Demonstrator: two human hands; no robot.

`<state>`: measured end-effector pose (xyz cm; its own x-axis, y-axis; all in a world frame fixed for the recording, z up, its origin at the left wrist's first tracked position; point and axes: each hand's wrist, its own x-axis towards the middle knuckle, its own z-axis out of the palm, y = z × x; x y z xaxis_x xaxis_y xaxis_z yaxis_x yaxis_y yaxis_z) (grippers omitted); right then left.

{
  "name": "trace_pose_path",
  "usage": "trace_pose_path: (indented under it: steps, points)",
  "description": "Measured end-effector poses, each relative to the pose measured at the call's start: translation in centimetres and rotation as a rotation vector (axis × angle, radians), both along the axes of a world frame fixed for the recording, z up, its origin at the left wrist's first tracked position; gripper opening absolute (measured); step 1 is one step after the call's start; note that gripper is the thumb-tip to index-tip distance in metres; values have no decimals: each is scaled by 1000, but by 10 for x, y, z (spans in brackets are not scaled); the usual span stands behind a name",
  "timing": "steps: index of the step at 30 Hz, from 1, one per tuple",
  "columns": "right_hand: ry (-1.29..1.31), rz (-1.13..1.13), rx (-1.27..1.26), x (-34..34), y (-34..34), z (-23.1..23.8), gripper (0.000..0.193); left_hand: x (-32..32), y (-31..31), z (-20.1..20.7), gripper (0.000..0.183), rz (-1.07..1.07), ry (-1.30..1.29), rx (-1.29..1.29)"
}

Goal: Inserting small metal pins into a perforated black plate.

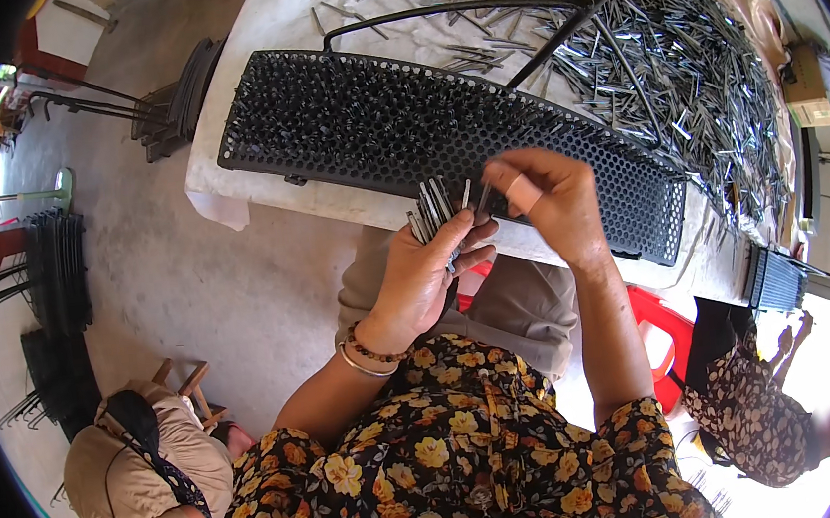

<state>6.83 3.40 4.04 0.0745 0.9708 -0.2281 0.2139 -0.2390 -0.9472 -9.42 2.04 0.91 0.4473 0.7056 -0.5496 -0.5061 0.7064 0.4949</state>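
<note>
My left hand (417,277) is closed round a bundle of thin metal sticks (433,207), their ends fanning upward past the thumb. Close beside it, my right hand (562,203) pinches one thin stick (484,195) between thumb and fingertips; the fingers are slightly blurred, and one wears a tan band. Just beyond both hands lies a long black perforated rack (630,208) with a bent-rod handle. Many dark sticks stand upright in the holes of its left and middle parts, while its right end shows bare holes.
A large heap of loose metal sticks (656,66) covers the far right of the white-covered table (282,22). Black racks (59,273) hang at the left, and more lean near the table (182,102). Two people (145,465) sit nearby, lower left and right. A red stool (658,345) stands beneath me.
</note>
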Motion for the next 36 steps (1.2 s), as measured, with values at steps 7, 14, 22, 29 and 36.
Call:
trace_pose_path:
  steps: [7, 14, 22, 29, 36]
  points:
    - [-311, -358, 538, 2, 34, -26, 20, -2, 0, -4, 22, -141, 6, -45]
    - [-758, -179, 901, 7, 42, -38, 16, -6, -2, -8, 24, -145, 13, -18]
    - [-396, -53, 395, -4, 4, -6, 15, -4, -3, -1, 23, -71, 8, 18]
    - [-25, -365, 212, 5, 6, 3, 16, -5, -2, -1, 24, -65, 48, -7]
    - [-451, -363, 597, 11, 30, -20, 11, -6, -4, -3, 24, -158, 66, -6]
